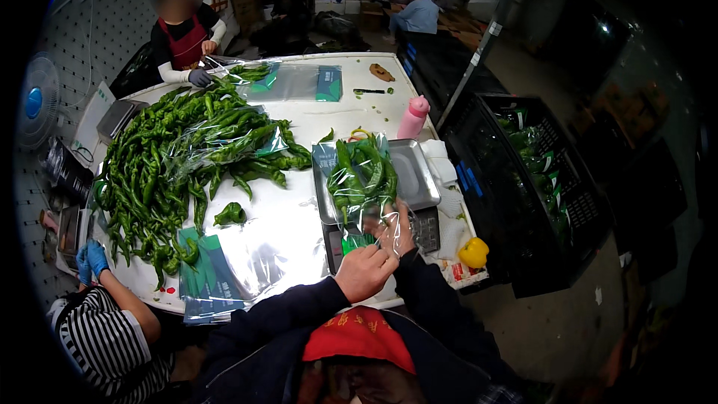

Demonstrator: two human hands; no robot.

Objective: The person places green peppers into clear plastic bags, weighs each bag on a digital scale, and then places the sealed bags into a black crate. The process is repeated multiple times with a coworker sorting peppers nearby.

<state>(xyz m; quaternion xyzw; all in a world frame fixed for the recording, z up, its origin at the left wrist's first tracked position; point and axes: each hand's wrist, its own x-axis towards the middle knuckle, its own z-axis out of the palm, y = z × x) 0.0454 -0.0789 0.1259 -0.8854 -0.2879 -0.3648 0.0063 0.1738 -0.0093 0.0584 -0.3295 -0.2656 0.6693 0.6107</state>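
Observation:
A clear plastic bag of long green peppers (360,173) lies on the metal tray (415,172) of a weighing scale (428,232). My left hand (365,272) is closed in a pinch at the bag's near end, below the peppers. Just above and to the right, my right hand (398,230) grips the same end of the film, its fingers partly blurred and covered by shiny plastic. Part of the scale's display and keys shows around my hands.
A big heap of green peppers (149,172) covers the table's left. Flat empty bags (213,277) lie near the front edge. A pink bottle (413,117) and yellow bell pepper (473,253) are right; black crates (553,179) stand beyond. Two co-workers (187,37) (112,322) stand at the left.

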